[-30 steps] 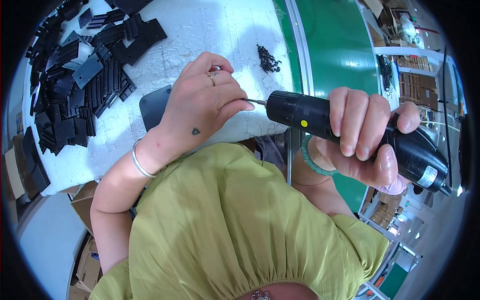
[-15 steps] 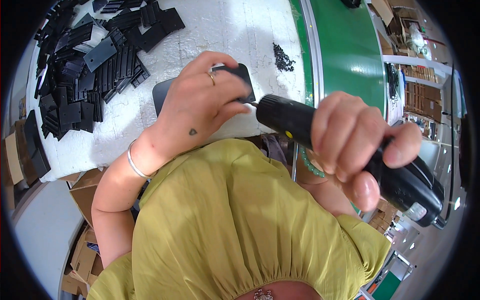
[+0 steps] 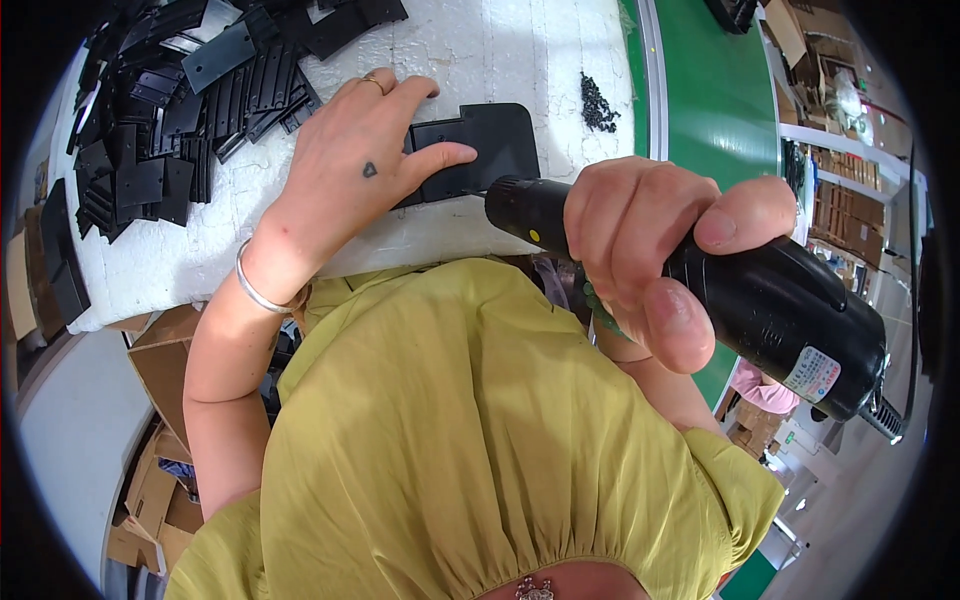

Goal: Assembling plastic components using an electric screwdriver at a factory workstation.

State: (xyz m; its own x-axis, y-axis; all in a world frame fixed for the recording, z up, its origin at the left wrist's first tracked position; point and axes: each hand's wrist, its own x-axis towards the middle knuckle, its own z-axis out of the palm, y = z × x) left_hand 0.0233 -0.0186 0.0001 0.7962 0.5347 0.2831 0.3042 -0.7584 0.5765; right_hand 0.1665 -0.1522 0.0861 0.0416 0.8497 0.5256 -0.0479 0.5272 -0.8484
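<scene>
In my right hand (image 3: 650,240) is a black electric screwdriver (image 3: 770,290), my fingers wrapped around its body. Its bit points left and meets the near edge of a flat black plastic plate (image 3: 500,135) with rounded corners. My left hand (image 3: 355,150) lies over the plate's left part, fingers spread and thumb stretched onto its surface. Part of the plate is hidden beneath that hand. Whether a screw sits at the bit's tip is too small to tell.
A white foam-like work surface (image 3: 490,60) carries a heap of black plastic parts (image 3: 235,85) at the far left. A small pile of dark screws (image 3: 598,105) lies right of the plate. Beyond it runs a green table (image 3: 710,100). A cable hangs from the screwdriver's rear.
The screwdriver has moved left and its bit has come down to the plate's edge. My left hand has shifted left from near the bit, its fingers spreading on the plate.
</scene>
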